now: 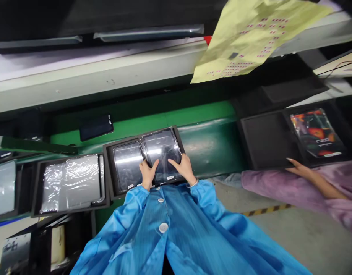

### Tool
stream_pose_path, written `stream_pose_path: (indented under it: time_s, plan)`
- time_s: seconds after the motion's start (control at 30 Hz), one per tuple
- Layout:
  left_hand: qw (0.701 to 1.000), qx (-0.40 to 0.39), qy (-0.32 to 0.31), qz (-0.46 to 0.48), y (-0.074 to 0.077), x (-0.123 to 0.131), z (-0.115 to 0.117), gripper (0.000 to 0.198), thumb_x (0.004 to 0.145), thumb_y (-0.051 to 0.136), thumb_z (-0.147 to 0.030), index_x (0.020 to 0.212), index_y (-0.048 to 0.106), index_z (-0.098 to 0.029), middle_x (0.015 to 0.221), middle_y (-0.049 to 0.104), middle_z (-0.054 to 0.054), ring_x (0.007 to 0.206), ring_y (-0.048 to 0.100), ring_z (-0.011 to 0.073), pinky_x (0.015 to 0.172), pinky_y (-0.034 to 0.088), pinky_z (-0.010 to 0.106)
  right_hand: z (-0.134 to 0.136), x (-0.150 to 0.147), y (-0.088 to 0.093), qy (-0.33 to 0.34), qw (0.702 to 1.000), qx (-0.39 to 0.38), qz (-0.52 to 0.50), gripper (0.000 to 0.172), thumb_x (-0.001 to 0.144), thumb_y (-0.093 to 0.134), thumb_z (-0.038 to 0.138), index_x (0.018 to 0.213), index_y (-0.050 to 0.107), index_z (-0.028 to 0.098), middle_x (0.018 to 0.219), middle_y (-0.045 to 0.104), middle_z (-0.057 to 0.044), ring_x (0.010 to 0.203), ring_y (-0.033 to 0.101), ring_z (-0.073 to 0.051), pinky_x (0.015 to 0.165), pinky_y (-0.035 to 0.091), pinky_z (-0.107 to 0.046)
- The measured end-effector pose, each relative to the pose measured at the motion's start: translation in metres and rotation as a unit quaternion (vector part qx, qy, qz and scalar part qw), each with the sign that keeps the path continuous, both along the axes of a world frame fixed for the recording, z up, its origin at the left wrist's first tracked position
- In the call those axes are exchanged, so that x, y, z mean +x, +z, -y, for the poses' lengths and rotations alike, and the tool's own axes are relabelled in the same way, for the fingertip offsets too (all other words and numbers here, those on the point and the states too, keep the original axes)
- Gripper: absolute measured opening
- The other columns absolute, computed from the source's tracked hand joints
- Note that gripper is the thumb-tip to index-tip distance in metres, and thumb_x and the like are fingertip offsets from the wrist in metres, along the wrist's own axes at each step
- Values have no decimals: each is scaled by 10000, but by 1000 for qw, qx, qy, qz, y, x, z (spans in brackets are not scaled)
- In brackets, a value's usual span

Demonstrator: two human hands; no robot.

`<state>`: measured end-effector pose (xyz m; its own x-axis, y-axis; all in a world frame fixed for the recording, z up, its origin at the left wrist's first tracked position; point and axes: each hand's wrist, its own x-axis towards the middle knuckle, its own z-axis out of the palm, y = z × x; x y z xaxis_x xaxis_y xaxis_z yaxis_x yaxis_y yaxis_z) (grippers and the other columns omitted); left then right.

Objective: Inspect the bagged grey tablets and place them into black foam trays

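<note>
Tablet (162,152), film-wrapped, lies slightly askew over the right compartment of the black foam tray (109,172), at 12 o'clock just past my blue sleeves (210,198). My left hand (148,175) and right hand (184,169) stand apart, each clamped on a near corner with its thumb on the glass. I judge that level, even pressure from both sides keeps it from riding onto the second tablet (127,164) at 9 o'clock. Open green belt (210,145) lies at 2 o'clock. A co-worker's hand (296,165) rests on the next tray (264,141) at 3 o'clock, well apart.
</note>
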<state>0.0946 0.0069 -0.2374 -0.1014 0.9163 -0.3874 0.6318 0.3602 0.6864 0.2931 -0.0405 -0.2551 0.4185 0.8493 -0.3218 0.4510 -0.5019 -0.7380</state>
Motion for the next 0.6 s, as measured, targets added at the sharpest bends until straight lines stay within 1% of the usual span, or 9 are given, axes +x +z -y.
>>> stream_pose_path:
  time_s: [0.1,0.17,0.2,0.27,0.33,0.4,0.47,0.53,0.6]
  plan:
    - [1000,5,17,11,17,9,4,555,836,751,-580,1204,555,-213,1177,537,101,1309,480,327,1151,418,517,12,-3,14,-33,999,30,6,401,935,741,530,1108,673,174,1127,687,-78,1079,659,-261,979,555,-492]
    - [999,21,-3,33,33,24,8,587,844,752,-561,1278,532,-232,1233,518,101,1339,457,320,1188,390,506,24,13,28,-61,997,51,5,492,860,776,617,1063,659,185,1047,682,-86,1039,650,-289,955,553,-499]
    - [998,24,-23,51,41,36,9,604,857,743,-549,1320,511,-238,1274,503,108,1364,439,320,1210,367,503,31,27,35,-77,995,60,4,535,826,783,657,1057,651,193,1025,680,-91,1025,646,-306,945,551,-505]
    - [993,4,-77,91,54,66,12,629,889,711,-514,1387,462,-220,1354,463,137,1416,394,325,1251,309,495,43,65,46,-105,992,70,3,593,781,785,712,1057,639,208,1005,683,-95,1007,645,-329,942,544,-518]
    - [983,-36,-131,121,60,103,14,659,896,703,-466,1422,435,-172,1398,439,172,1448,365,332,1277,262,478,51,110,49,-128,990,67,-1,622,732,811,731,1037,638,217,976,693,-77,987,654,-332,953,537,-523]
    - [974,-73,-167,135,57,143,14,730,864,738,-438,1450,431,-128,1423,440,202,1460,365,340,1286,247,456,57,154,42,-146,988,52,-13,621,714,835,715,1040,650,219,981,715,-68,971,665,-322,952,544,-511]
    - [965,-107,-192,145,48,179,9,806,833,767,-437,1479,428,-96,1458,436,232,1478,363,353,1283,262,441,60,188,25,-160,986,25,-32,542,808,806,649,1087,665,207,1040,732,-70,980,685,-288,941,567,-482]
    - [953,-155,-212,154,34,207,1,807,821,767,-439,1476,456,-84,1493,443,246,1501,357,368,1275,288,444,61,209,1,-164,985,-12,-48,419,941,734,536,1152,670,180,1119,722,-74,1001,698,-245,923,591,-455]
    - [935,-211,-231,165,22,224,-9,776,795,778,-433,1445,514,-101,1518,478,235,1516,367,388,1268,314,474,61,221,-25,-161,984,-56,-55,335,1009,683,442,1200,668,166,1176,704,-77,1019,702,-221,907,608,-437]
